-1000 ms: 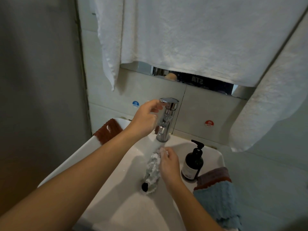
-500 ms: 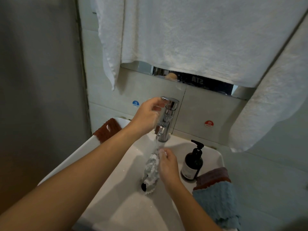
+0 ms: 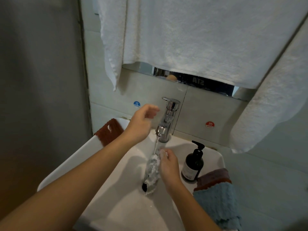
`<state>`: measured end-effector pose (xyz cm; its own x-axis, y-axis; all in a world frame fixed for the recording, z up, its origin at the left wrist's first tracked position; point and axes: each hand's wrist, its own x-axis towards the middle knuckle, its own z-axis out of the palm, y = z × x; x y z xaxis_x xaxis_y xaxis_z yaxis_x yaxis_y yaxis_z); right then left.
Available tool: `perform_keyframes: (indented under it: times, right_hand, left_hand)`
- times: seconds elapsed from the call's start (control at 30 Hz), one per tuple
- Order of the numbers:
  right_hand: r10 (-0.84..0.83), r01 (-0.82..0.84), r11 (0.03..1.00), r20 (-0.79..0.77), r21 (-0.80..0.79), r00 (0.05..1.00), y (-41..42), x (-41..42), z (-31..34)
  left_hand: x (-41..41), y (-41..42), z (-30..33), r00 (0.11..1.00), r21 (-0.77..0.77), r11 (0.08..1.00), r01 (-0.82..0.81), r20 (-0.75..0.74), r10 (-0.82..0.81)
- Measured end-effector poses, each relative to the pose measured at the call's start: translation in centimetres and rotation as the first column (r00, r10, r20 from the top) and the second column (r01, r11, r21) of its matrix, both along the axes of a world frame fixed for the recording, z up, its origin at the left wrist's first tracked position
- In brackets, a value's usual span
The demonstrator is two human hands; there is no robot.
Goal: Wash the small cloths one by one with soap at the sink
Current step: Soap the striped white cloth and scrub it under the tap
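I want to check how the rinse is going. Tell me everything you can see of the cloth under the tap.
The soapy cloth is pale grey and white with suds, bunched into a long hanging strip. The right hand grips its top end beside the water stream falling from the faucet. Its lower end reaches the sink basin, by the dark drain.

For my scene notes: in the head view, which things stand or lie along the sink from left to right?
Brown cloth → left hand → tap → soap pump bottle → folded brown cloth lying on the blue cloth.
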<state>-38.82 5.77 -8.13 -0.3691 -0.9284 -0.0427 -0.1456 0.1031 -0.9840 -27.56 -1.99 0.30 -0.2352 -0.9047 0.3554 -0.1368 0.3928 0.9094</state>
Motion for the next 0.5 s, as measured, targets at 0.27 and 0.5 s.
perform_keyframes:
  times: [0.27,0.5]
  right_hand:
    - [-0.060,0.068,0.998,0.392,-0.007,0.918,-1.5,0.8,0.5]
    - [-0.280,0.280,0.960,-0.008,0.004,0.960,-1.6,-1.2,-0.3]
  left_hand:
    - [3.5,1.1,-9.4,0.747,0.386,0.879,0.280,0.487,-0.452]
    - [4.0,1.1,-8.9,0.974,0.567,0.803,0.184,0.005,-0.227]
